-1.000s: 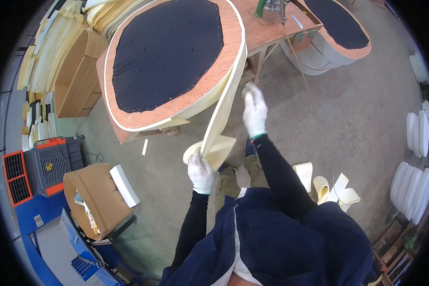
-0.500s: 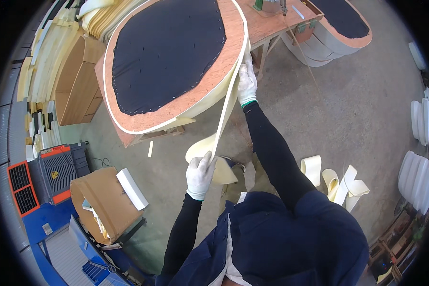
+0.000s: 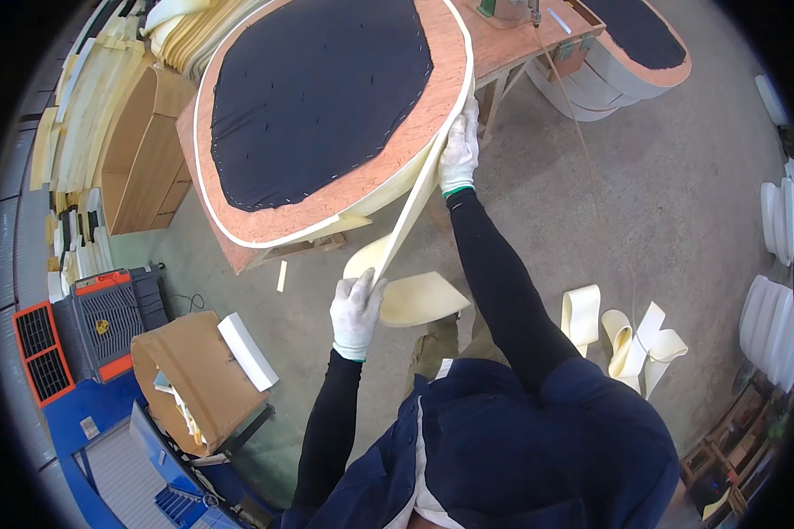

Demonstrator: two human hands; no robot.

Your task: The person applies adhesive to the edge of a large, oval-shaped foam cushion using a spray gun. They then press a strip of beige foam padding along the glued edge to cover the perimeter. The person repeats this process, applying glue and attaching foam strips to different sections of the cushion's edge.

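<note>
A long cream foam strip (image 3: 406,222) runs from the side of a rounded wooden frame down toward me. Its lower part is pinched in my left hand (image 3: 357,310), gloved in white, and the loose tail curls and hangs beyond the fingers. My right hand (image 3: 459,150), also gloved, is closed around the strip at the frame's right edge, pressing close to its side; the fingertips are partly hidden. The frame (image 3: 326,204) shows a plywood rim with a stapled black fabric panel (image 3: 318,97) in its middle, and foam edging goes around it.
The frame rests on a wooden worktable (image 3: 498,44). Behind it stands a second rounded piece (image 3: 582,93). Cut foam strips (image 3: 582,317) lie on the floor at right. A cardboard box (image 3: 198,379) and an orange-and-grey machine (image 3: 106,326) are at left. Stacked foam (image 3: 93,97) lines the far left.
My left hand has moved left and slightly up with the strip, and the strip's loose tail has swung up and to the right. My right hand stays at the frame's edge, slightly lower.
</note>
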